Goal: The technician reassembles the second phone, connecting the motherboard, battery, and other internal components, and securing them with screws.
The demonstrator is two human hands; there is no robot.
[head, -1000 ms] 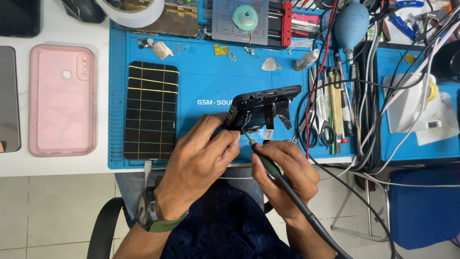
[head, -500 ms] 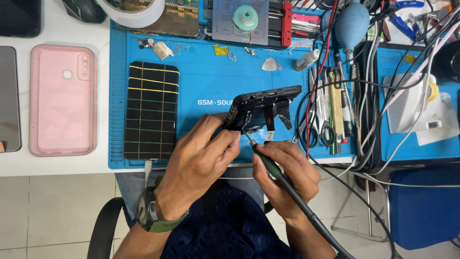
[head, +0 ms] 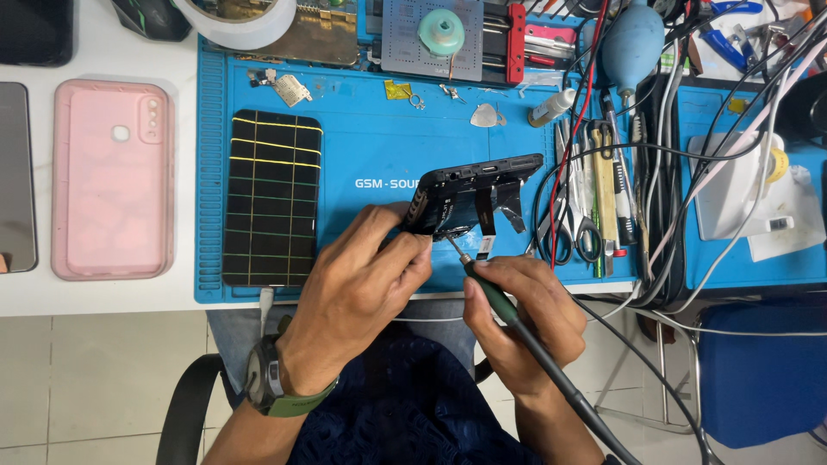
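My left hand (head: 362,288) grips the near end of a black opened phone body (head: 472,194), tilted up on edge over the blue work mat (head: 379,120). My right hand (head: 525,319) holds a dark green soldering iron (head: 493,293) like a pen. Its thin metal tip touches the phone's lower inside edge near my left fingertips. Flat ribbon cables (head: 500,215) hang from the phone. The iron's black cord runs down to the lower right. A watch with a green strap (head: 271,387) is on my left wrist.
A black grid-lined panel (head: 271,198) lies left on the mat, a pink phone case (head: 112,176) on the white table beyond. Tweezers and scissors (head: 586,198), a blue air blower (head: 633,43), a tape roll (head: 237,19) and tangled cables (head: 689,172) crowd the right and back.
Nothing has clearly moved; both hands keep the same hold on the phone and the iron.
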